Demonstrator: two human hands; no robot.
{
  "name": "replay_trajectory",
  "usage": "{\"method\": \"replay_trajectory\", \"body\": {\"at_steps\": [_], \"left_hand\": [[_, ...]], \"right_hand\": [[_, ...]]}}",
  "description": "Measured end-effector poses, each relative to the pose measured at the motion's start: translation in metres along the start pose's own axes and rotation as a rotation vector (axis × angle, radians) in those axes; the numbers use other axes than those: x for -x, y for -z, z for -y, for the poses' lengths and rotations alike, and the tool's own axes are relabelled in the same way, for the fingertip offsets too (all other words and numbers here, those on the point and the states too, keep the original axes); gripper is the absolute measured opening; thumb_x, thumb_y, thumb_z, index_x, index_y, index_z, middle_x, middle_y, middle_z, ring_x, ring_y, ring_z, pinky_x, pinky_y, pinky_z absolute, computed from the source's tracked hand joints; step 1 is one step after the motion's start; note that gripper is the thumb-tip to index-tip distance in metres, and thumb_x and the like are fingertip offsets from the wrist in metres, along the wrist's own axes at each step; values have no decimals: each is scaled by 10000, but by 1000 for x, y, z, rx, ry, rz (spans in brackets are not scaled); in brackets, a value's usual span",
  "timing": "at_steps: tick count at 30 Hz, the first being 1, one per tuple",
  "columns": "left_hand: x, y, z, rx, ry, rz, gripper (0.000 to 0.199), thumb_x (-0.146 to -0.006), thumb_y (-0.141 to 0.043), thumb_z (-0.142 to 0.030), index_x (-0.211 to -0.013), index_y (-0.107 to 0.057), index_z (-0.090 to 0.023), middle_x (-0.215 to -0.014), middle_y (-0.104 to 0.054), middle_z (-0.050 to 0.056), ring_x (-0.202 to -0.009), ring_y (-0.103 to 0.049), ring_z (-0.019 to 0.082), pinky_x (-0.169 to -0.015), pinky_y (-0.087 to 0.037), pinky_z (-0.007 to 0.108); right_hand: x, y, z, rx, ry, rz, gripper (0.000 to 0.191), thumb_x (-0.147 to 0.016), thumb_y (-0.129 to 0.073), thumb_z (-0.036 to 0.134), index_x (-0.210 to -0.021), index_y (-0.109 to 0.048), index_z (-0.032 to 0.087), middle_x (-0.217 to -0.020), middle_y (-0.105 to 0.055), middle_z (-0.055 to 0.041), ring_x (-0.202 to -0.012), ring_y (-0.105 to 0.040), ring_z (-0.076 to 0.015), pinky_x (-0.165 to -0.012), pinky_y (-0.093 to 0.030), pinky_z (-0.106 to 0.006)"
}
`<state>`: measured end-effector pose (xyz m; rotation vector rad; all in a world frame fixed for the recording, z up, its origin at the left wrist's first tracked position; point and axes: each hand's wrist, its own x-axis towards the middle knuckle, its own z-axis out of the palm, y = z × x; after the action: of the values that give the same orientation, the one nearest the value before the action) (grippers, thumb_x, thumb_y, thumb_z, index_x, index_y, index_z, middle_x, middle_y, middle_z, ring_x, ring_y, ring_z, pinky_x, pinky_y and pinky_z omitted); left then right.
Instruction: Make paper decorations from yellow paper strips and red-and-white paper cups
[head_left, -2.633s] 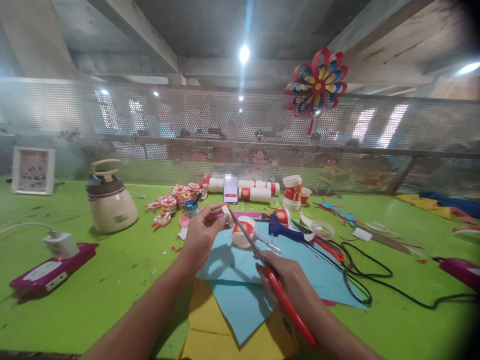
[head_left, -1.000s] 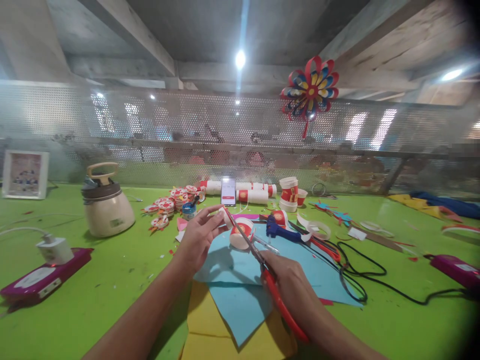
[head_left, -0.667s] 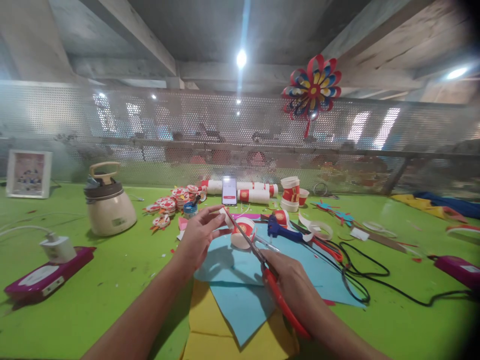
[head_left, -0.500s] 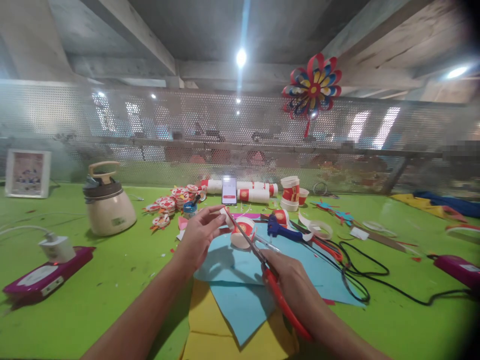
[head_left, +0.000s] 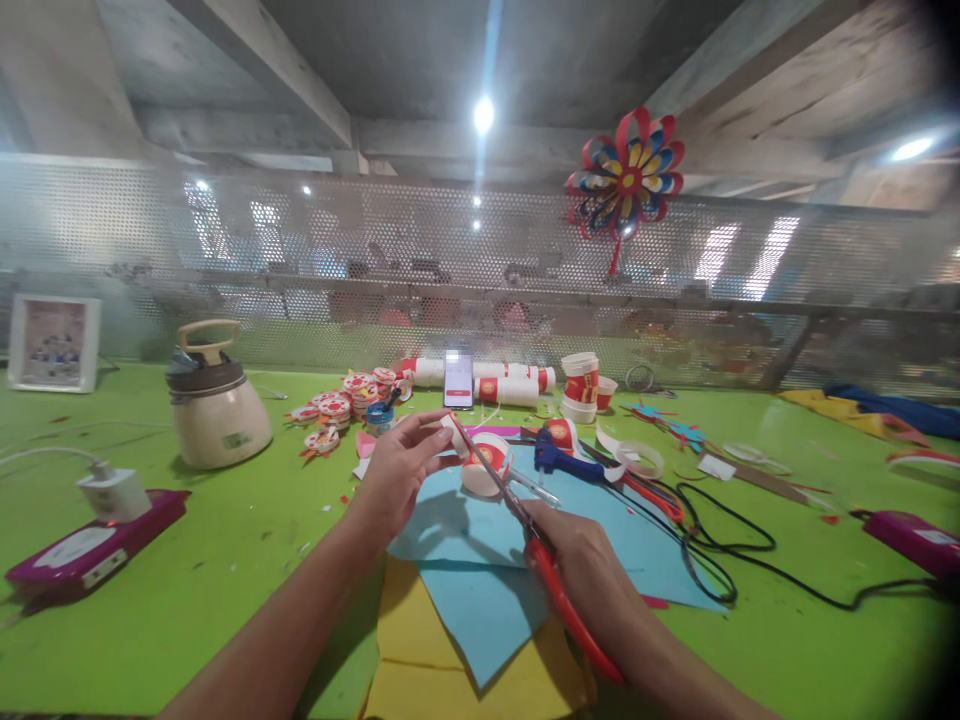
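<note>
My left hand [head_left: 405, 462] pinches a small white-and-red piece of paper cup [head_left: 453, 436] between thumb and fingers. Red-handled scissors [head_left: 559, 595] are gripped in my right hand [head_left: 574, 545], their blades pointing up and left, the tips at the held piece. Whether the blades touch it or are cutting, I cannot tell. Just behind the blades, a cut red-and-white paper cup [head_left: 484, 480] rests on light blue paper [head_left: 480, 620]. Yellow paper [head_left: 420, 670] lies under the blue, nearest me.
To the right are a blue glue gun [head_left: 559, 458], more scissors [head_left: 652, 497] and a black cable [head_left: 697, 555]. A phone [head_left: 458, 382] stands before stacked cups [head_left: 514, 391]. On the left are a jug [head_left: 219, 415] and a purple power strip [head_left: 97, 555].
Both hands, the cup piece and the scissors keep almost the same position. A thin white strip now shows just below the phone, near the stacked cups. The view shifts slightly.
</note>
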<state>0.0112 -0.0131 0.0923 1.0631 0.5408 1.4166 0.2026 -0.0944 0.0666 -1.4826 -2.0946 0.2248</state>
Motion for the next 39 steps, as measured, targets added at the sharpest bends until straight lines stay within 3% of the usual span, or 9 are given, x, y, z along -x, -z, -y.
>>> {"method": "replay_trajectory", "body": {"at_steps": [4, 13, 31, 39], "left_hand": [[-1, 2, -1, -16, 10, 7, 290, -689, -735, -173, -965, -651, -148, -777, -668, 60, -734, -642, 186, -754, -522, 394], [1, 1, -5, -40, 62, 0, 334, -663, -754, -187, -973, -638, -135, -832, -680, 85, -732, -656, 210, -728, -524, 400], [0, 1, 0, 49, 58, 5, 320, -693, -726, -178, -997, -642, -128, -817, -657, 79, -759, -638, 182, -774, -513, 362], [-1, 2, 0, 39, 36, -12, 322, -670, -744, -162, -976, -649, -139, -759, -651, 54, -744, -643, 175, -799, -511, 370]], "right_hand": [[-2, -1, -4, -25, 50, -32, 278, -781, -405, 79, -947, -606, 178, -775, -626, -35, -707, -541, -185, -664, -379, -282], [-2, -2, -6, -97, 56, -31, 397, -772, -411, 63, -1094, -594, 206, -874, -658, -33, -788, -573, -196, -726, -399, -295], [0, -1, -4, -59, 2, -30, 269, -754, -391, 64, -851, -612, 185, -687, -599, -6, -638, -513, -165, -588, -338, -247], [-2, -3, -7, -85, 59, -37, 304, -778, -422, 82, -998, -604, 188, -768, -606, -19, -697, -516, -178, -652, -363, -271]]}}
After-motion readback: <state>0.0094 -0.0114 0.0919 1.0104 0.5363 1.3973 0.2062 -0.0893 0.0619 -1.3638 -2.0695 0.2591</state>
